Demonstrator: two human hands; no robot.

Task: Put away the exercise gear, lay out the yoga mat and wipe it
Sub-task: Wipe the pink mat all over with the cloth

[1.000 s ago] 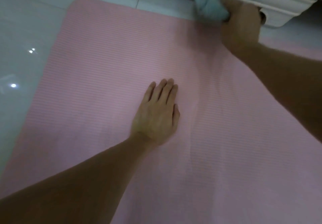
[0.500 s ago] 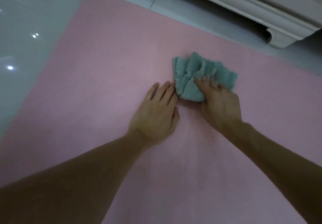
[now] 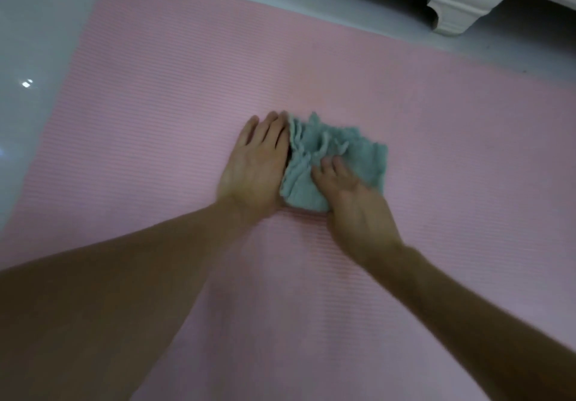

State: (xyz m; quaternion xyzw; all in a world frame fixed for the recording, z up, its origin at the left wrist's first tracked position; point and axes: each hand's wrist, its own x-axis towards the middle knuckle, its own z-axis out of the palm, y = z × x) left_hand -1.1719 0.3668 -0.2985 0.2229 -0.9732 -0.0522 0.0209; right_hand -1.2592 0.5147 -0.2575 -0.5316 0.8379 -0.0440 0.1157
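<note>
Yoga mat [image 3: 162, 113], pink, lies flat on the pale floor [image 3: 37, 42]. Your left hand [image 3: 258, 166] rests palm down on it, fingers straight, touching the teal cloth [image 3: 355, 148]. Your right hand [image 3: 355, 204] presses the bunched cloth onto the mat, fingers laid on top. White furniture base [image 3: 452, 10] sits beyond the mat.

Pink ribbed yoga mat [image 3: 311, 73] unrolled flat on pale tiled floor [image 3: 37, 42]; crumpled teal cloth [image 3: 336, 154] bunched at mat's centre, rumpled folds facing up.
</note>
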